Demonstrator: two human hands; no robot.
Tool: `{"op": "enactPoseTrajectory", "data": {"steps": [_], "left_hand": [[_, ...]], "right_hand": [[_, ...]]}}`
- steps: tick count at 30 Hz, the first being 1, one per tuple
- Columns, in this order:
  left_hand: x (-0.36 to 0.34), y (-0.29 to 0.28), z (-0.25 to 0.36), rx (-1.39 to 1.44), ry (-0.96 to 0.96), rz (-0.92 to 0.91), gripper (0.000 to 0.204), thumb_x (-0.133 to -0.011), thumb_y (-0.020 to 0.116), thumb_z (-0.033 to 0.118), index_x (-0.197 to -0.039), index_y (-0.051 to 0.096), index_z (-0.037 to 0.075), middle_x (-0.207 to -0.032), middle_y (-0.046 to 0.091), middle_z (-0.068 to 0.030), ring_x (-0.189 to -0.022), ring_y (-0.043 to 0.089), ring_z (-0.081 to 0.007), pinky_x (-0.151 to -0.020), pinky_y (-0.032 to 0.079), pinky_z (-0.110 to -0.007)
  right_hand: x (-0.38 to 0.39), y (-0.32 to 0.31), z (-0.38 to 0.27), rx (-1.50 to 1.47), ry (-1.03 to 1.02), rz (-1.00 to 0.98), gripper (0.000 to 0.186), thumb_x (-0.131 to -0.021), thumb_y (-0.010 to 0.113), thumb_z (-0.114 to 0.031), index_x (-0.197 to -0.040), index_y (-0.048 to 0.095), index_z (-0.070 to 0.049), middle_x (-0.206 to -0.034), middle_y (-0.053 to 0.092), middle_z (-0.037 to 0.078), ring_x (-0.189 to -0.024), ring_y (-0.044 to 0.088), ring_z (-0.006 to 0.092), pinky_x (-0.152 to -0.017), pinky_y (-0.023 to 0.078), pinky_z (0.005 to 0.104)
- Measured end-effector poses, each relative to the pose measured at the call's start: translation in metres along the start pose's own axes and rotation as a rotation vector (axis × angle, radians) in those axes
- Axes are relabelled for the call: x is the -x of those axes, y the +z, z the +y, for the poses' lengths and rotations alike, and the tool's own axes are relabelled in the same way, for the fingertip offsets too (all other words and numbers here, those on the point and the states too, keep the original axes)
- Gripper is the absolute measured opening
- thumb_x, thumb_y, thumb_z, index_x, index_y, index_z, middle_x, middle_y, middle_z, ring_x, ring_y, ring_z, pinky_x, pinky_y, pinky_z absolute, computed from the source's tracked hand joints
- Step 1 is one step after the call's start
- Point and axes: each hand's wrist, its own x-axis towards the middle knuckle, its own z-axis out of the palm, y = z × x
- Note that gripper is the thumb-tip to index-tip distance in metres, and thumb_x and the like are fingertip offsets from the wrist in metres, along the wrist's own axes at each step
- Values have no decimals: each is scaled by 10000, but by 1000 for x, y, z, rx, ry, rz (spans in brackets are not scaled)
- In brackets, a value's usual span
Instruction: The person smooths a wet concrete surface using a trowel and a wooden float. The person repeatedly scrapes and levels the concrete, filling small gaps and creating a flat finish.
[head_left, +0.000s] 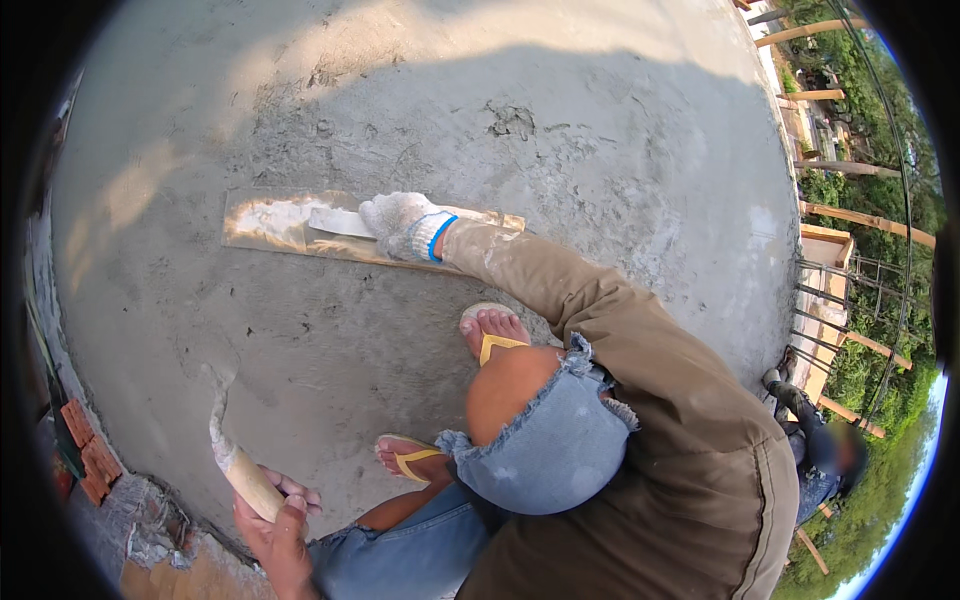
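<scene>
In the head view, our gloved right grip point(403, 222) is clamped on the handle point(338, 221) of a long float point(262, 222) lying on the grey concrete point(640, 190). Our bare left grip point(275, 528) is wrapped around a wooden-handled tool point(248, 482); we cannot tell whether its cement-coated tip point(219, 380) touches the concrete.

Honestly, nothing to report on the text front, folks: no labels, brands, numbers or signs I can actually read anywhere in this shot.
</scene>
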Motion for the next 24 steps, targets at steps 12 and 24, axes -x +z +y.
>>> {"op": "enactPoseTrajectory", "data": {"steps": [12,24], "left_hand": [[-12,3,-15,60,-69,36,333,-845,627,85,-1145,507,4,-905,580,-84,-722,648,-201,-608,535,-317],[-30,-3,-33,45,-159,-17,300,-876,623,49,-1150,511,3,-894,592,-85,-685,642,-180,-592,532,-302]], "right_hand": [[116,-61,138,193,665,304,774,-938,647,-214,-1612,271,-155,-1162,689,285,-1020,714,456,-858,582,548],[319,-19,236,99,1309,464,942,-918,712,-393,-1626,202,-37,-1203,695,302,-1108,683,466,-941,547,534]]}}
